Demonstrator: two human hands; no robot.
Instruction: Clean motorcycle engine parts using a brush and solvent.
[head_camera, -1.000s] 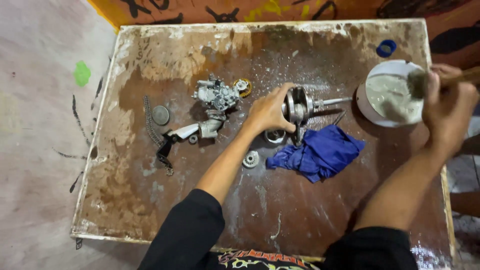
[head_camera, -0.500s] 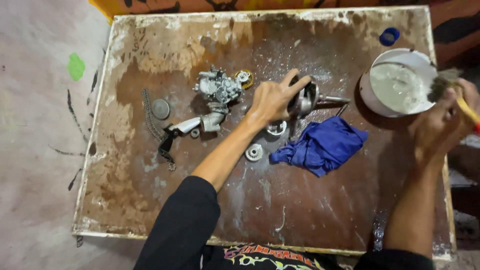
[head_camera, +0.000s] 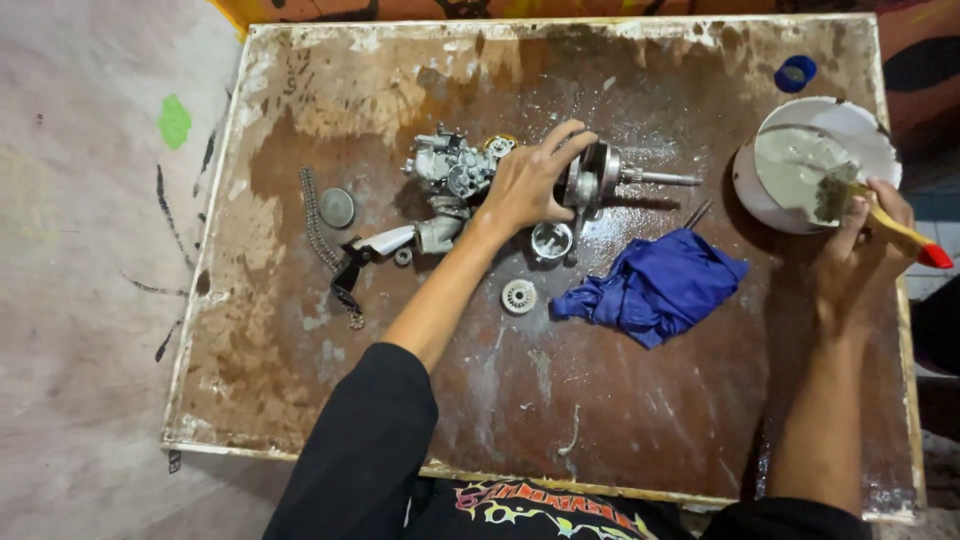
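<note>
— So, what have the hands got right now?

— From my seat, the left hand is laid over a metal engine shaft near the middle of the worn brown board. Its fingers curl over the round, heavy end of that shaft, closed around it, while the thin rod end sticks out to the right along the board.

— And the other one?

— The right hand sits at the board's right edge, fingers pinched on the yellow handle of a paintbrush with a red tip. The bristles rest inside a white bowl holding grey liquid, near the bowl's right side.

— What lies around the shaft?

— Just to its left, touching the left hand's thumb side, there's a grey carburetor. Below that is a pale curved metal piece with a black strap end. A small metal cup stands just below the hand, and a little toothed gear lies a bit lower. A crumpled blue rag is right of the gear, between the two arms.

— Anything further out?

— A chain runs down the left part of the board, with a round metal disc just beside it. A blue cap sits at the far right corner, above the bowl. I can't tell whether the board's wet patch reaches the rag.
</note>
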